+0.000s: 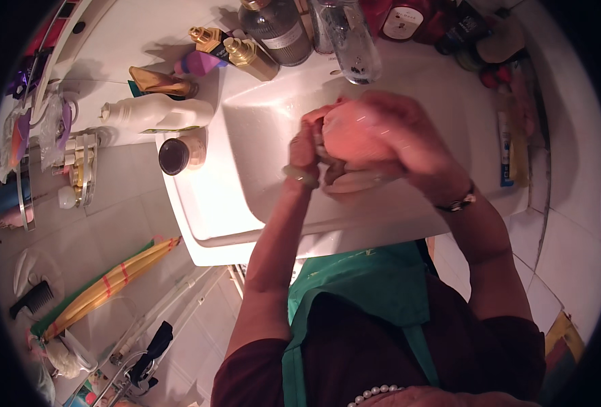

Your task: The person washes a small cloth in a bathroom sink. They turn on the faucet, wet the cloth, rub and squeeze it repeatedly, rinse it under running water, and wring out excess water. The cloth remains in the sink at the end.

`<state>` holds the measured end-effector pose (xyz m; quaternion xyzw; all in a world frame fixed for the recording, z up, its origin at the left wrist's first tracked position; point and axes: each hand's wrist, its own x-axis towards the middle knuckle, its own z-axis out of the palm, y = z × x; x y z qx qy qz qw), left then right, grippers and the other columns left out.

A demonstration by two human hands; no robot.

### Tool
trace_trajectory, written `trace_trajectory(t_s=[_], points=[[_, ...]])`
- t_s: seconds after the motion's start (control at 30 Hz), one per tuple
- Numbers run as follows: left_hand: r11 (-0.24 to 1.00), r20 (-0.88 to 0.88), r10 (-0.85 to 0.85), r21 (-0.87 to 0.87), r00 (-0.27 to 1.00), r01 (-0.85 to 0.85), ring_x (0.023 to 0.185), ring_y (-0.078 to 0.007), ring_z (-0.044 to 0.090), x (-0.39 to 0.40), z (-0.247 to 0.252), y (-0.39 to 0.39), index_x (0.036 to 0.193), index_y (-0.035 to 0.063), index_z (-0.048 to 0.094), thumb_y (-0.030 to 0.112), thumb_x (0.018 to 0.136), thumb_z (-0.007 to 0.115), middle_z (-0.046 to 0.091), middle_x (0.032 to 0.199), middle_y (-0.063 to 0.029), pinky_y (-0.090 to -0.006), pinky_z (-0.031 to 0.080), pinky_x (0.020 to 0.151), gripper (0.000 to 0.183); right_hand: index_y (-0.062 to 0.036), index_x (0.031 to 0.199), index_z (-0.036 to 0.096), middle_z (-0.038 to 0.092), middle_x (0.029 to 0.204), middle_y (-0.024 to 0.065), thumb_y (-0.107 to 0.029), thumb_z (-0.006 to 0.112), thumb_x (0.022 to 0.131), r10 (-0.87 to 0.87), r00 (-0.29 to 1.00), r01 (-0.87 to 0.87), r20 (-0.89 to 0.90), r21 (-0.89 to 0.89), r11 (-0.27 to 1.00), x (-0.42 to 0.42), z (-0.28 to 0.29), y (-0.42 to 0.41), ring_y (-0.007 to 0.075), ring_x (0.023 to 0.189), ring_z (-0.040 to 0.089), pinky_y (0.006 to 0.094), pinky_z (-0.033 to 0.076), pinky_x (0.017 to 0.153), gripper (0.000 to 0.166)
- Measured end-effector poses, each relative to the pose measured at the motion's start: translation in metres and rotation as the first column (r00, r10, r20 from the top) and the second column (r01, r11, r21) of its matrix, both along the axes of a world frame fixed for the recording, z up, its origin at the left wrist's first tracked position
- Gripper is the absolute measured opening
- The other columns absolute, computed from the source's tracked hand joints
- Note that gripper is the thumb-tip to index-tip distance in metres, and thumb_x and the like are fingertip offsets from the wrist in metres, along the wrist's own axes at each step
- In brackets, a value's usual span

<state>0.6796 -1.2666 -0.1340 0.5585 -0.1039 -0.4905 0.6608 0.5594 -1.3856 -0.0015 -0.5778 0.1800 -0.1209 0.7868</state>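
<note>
Both hands are together over the white washbasin (259, 137). Between them is a salmon-coloured, cloth-like bundle (354, 135), blurred by motion; its exact kind cannot be told. Paler folds (364, 179) hang under the bundle, low in the bowl. My left hand (308, 140), with a pale bangle at the wrist, grips the bundle's left side. From the upper right, my right hand (404, 124) closes over it, a dark bracelet on that wrist. Its fingers are smeared by movement and partly hidden.
Along the basin's back edge stand a dark pump bottle (277, 35), a clear wet bottle (354, 46) and gold-capped bottles (252, 58). At the left rim are a white bottle (158, 112) and a dark-lidded jar (180, 154). A blue-and-white tube (505, 152) lies at right.
</note>
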Motion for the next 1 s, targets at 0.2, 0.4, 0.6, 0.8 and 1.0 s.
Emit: trace_trajectory(t_s=[0.2, 0.4, 0.6, 0.8, 1.0], points=[[0.996, 0.230, 0.024, -0.090, 0.973, -0.003, 0.108, -0.0218, 0.050, 0.074, -0.031, 0.063, 0.105, 0.0005, 0.056, 0.029, 0.092, 0.030, 0.056, 0.110, -0.0139, -0.0311, 0.036, 0.095, 0.041, 0.0016, 0.094, 0.057, 0.060, 0.083, 0.0031, -0.021, 0.047, 0.087, -0.277, 0.925, 0.300, -0.261, 0.050, 0.953, -0.031, -0.036, -0.050, 0.0110, 0.076, 0.056, 0.0259, 0.045, 0.073, 0.025], [0.695, 0.702, -0.380, 0.646, 0.602, -0.315, 0.090, -0.0275, 0.053, 0.082, -0.030, 0.084, 0.099, -0.0002, 0.055, 0.030, 0.087, 0.043, 0.055, 0.097, -0.0182, -0.0349, 0.042, 0.080, 0.034, -0.0042, 0.101, 0.054, 0.060, 0.089, 0.0051, -0.024, 0.055, 0.082, -0.292, 0.756, -0.266, -0.585, -0.683, 0.680, -0.037, -0.186, -0.084, 0.0181, 0.084, 0.057, 0.0288, 0.045, 0.078, 0.028], [0.955, 0.697, -0.160, 0.289, 0.699, -0.070, 0.077, -0.0230, 0.057, 0.014, -0.050, 0.063, 0.105, 0.0026, 0.051, 0.038, 0.084, 0.054, 0.057, 0.090, -0.0121, -0.0396, 0.047, 0.063, 0.042, -0.0090, 0.129, 0.035, 0.037, 0.128, 0.0200, -0.041, 0.060, 0.076, -0.592, 0.676, -0.343, -0.438, -0.899, 0.274, -0.037, -0.220, -0.073, 0.0376, 0.112, 0.042, 0.0408, 0.039, 0.091, 0.067], [0.983, -0.847, 0.022, 0.114, 0.532, 0.141, 0.115, -0.0349, 0.039, -0.026, -0.089, -0.001, 0.124, 0.0048, 0.038, 0.067, 0.074, 0.045, 0.044, 0.121, -0.0169, -0.0488, 0.037, 0.092, 0.080, -0.0075, 0.116, 0.048, 0.049, 0.114, 0.0169, -0.037, 0.062, 0.075, -0.457, 0.837, 0.055, -0.301, -0.784, 0.618, 0.005, -0.258, -0.012, 0.0327, 0.102, 0.051, 0.0382, 0.044, 0.081, 0.052], [0.986, -0.307, -0.138, 0.050, 0.942, 0.160, 0.111, -0.0285, 0.040, 0.011, -0.136, -0.004, 0.121, 0.0052, 0.040, 0.049, 0.074, 0.052, 0.040, 0.124, -0.0137, -0.0410, 0.036, 0.090, 0.066, -0.0050, 0.072, 0.056, 0.053, 0.068, 0.0062, -0.022, 0.066, 0.074, -0.066, 0.997, 0.068, 0.031, -0.725, 0.685, 0.003, -0.161, 0.055, 0.0222, 0.061, 0.054, 0.0324, 0.044, 0.059, 0.020]])
